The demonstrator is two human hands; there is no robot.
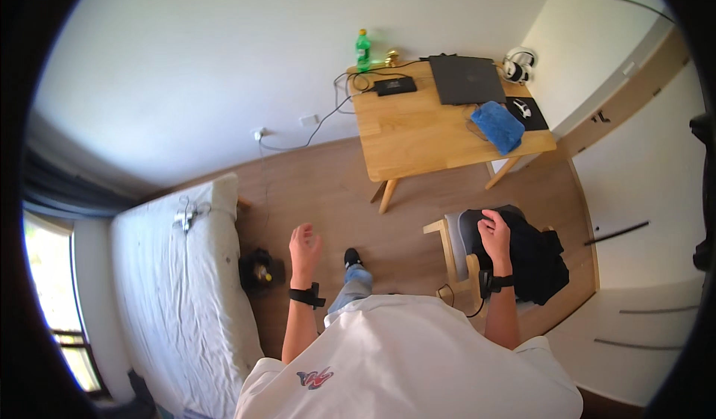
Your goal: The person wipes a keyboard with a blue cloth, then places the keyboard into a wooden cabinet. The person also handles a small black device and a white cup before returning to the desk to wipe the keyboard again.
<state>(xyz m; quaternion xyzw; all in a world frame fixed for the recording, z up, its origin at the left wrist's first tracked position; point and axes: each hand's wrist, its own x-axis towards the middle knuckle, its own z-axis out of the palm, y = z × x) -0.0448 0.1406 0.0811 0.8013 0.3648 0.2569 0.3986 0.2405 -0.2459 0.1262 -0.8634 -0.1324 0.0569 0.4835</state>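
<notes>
My left hand (304, 253) hangs in the air above the floor, between the bed and the chair. Its fingers are apart and slightly bent, and nothing is in it. My right hand (494, 236) is raised in front of the chair (453, 244), over which a black garment (538, 258) is draped. Its fingers curl loosely with no object visible in them. Beyond both hands stands a wooden table (403, 132). On it lie a closed dark laptop (468, 80) and a folded blue cloth (498, 126) near the front right edge.
A green bottle (363, 52), a black box with cables (395, 85), white headphones (519, 65) and a white mouse (521, 108) are also on the table. To the left are a bed with a white sheet (179, 292) and a dark bin (259, 271). A cable (287, 148) runs to the wall socket.
</notes>
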